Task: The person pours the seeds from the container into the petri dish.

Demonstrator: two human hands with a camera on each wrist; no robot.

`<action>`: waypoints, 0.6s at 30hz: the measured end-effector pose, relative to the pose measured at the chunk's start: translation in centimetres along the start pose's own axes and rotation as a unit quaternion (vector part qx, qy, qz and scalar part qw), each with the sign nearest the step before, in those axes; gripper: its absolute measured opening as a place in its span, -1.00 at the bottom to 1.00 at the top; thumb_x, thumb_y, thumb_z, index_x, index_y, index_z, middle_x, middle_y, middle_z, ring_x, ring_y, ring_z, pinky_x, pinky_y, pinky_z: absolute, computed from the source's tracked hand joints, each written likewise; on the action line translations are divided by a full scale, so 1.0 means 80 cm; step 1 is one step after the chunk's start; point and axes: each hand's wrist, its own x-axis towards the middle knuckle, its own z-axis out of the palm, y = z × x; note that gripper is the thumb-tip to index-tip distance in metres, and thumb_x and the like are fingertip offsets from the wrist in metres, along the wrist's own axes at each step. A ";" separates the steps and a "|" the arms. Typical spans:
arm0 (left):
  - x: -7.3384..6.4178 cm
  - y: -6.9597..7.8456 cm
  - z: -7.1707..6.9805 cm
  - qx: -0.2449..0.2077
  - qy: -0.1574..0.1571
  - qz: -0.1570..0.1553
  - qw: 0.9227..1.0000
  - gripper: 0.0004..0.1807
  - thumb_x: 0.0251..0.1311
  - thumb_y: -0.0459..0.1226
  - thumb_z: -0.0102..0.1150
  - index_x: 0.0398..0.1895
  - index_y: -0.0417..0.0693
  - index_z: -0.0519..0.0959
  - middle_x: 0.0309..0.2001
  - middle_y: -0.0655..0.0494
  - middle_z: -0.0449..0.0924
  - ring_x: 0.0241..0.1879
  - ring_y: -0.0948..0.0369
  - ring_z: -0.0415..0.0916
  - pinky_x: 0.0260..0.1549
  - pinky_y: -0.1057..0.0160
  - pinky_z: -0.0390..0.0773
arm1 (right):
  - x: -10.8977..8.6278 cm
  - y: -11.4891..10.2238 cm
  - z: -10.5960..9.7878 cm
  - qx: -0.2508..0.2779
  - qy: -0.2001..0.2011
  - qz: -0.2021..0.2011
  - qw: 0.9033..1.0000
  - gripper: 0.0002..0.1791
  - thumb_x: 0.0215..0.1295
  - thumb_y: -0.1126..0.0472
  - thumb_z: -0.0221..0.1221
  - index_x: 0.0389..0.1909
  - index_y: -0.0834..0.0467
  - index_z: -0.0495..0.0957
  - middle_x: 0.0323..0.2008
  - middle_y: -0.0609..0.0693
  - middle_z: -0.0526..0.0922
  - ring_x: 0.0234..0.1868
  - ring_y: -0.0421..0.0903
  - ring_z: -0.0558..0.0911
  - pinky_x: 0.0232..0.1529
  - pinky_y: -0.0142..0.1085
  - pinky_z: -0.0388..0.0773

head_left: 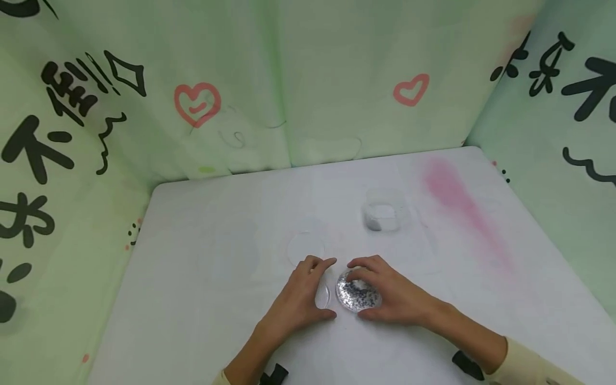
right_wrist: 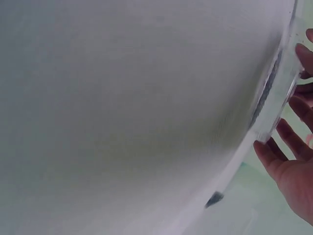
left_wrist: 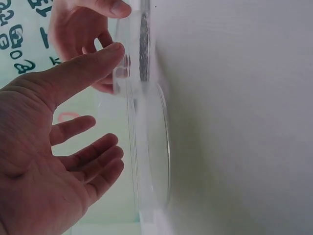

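Observation:
A round clear dish [head_left: 353,297] with silver glitter inside lies on the white table, under my right hand [head_left: 399,294]. That hand grips it, thumb at the near rim and bent fingers over the far side; from the right wrist view, the dish [right_wrist: 279,100] appears edge-on beside the fingers. My left hand [head_left: 298,299] stands just to the left, thumb and fingers spread around a second clear round dish [head_left: 323,295], which it partly hides. The left wrist view has this hand [left_wrist: 63,142] with its fingers loose and apart from the clear dish [left_wrist: 159,147].
Behind the left hand lies a faint clear disc [head_left: 306,247]. Farther back stands a clear container [head_left: 382,216] with some grey-silver material in one corner. A pink stain [head_left: 457,203] marks the table's right side. Green curtains [head_left: 313,80] enclose the back and sides.

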 end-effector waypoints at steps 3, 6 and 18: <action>-0.010 -0.007 -0.006 0.012 0.017 -0.008 1.000 0.13 -0.27 -0.10 0.78 0.50 0.09 0.39 0.21 0.09 0.43 0.17 0.11 0.44 0.16 0.08 0.54 | 0.003 -0.001 0.003 -0.005 -0.006 -0.002 1.000 -0.36 -0.09 0.12 0.61 0.08 -0.10 0.60 0.30 -0.06 0.51 0.29 -0.09 0.42 0.18 -0.14 0.60; -0.021 -0.015 -0.011 0.014 0.030 -0.016 0.999 0.12 -0.30 -0.11 0.78 0.48 0.10 0.42 0.21 0.09 0.45 0.18 0.09 0.45 0.15 0.02 0.53 | 0.005 -0.002 0.005 -0.011 -0.006 -0.001 1.000 -0.36 -0.12 0.12 0.62 0.05 -0.12 0.59 0.29 -0.07 0.52 0.28 -0.09 0.43 0.17 -0.14 0.60; -0.052 -0.039 -0.005 -0.001 0.033 -0.050 0.998 0.17 -0.33 -0.14 0.79 0.48 -0.04 0.36 0.23 -0.03 0.41 0.16 0.01 0.45 0.14 -0.06 0.55 | 0.012 0.010 -0.050 0.014 0.061 0.036 0.997 -0.38 0.08 0.07 0.57 0.19 -0.01 0.61 0.33 0.01 0.55 0.34 0.04 0.53 0.27 0.05 0.51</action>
